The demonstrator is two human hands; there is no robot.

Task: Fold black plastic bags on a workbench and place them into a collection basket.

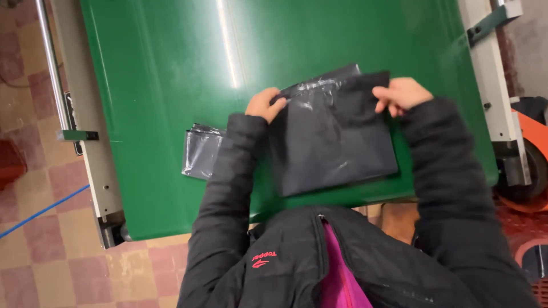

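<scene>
A wide green table [171, 85] fills most of the upper and middle frame, its glossy surface carrying a long streak of reflected light near the top centre. Pale metal side rails [91, 154] run along its left and right edges. Below and to the left of the table lies a checkered floor [51, 268] of pink and tan tiles, crossed by a thin blue line.

The person's black padded jacket [297, 262] takes up the lower centre, partly unzipped over a magenta layer, with both sleeves reaching up onto the table.

In the centre right of the frame, flat on the green surface, lies a black plastic bag [334, 142], roughly square, its upper edge creased and shiny. Its lower edge sits near the table's front edge.

At the middle left, just beside the left sleeve, lies a smaller folded grey-black plastic bag [201, 151], apart from the larger one.

The left hand [264, 104] sits at the upper left corner of the black plastic bag, fingers curled and pinching that corner. The right hand [401, 94] is at the upper right corner, fingers bent together and pinching the bag's top edge.
</scene>
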